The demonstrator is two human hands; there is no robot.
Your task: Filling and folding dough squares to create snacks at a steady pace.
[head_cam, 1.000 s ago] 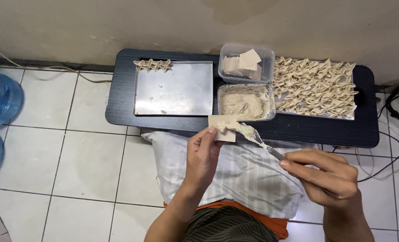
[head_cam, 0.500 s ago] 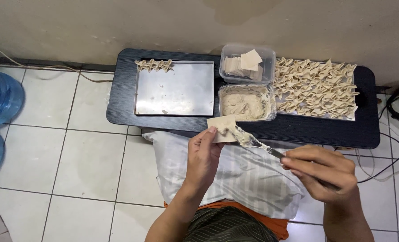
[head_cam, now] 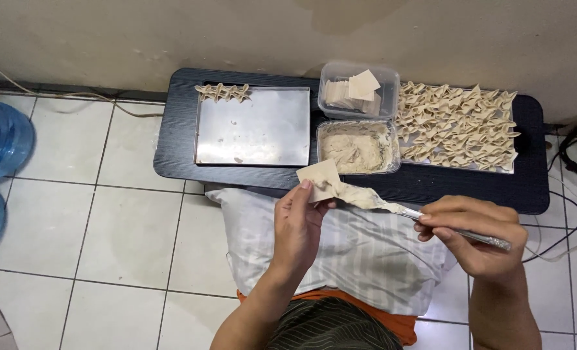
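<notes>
My left hand [head_cam: 298, 223] holds a square dumpling wrapper [head_cam: 319, 178] upright in its fingertips, above a striped pillow. In my right hand [head_cam: 473, 236] is a metal spoon [head_cam: 431, 217], and its filling-smeared tip [head_cam: 359, 196] rests against the wrapper. Just behind the wrapper, on the low black table [head_cam: 178, 139], stands a clear tub of pale filling [head_cam: 357, 147]. A second tub [head_cam: 353, 91] behind it holds a stack of wrappers.
A metal tray [head_cam: 256, 129] carries a few folded dumplings [head_cam: 221, 92] along its far edge. Another tray at the right is covered with several folded dumplings [head_cam: 457, 126]. Blue water bottles [head_cam: 0, 139] stand at the left on the tiled floor. Cables [head_cam: 576, 155] lie at the right.
The spoon tip has slid further onto the wrapper, spreading filling. Both hands stay in nearly the same place.
</notes>
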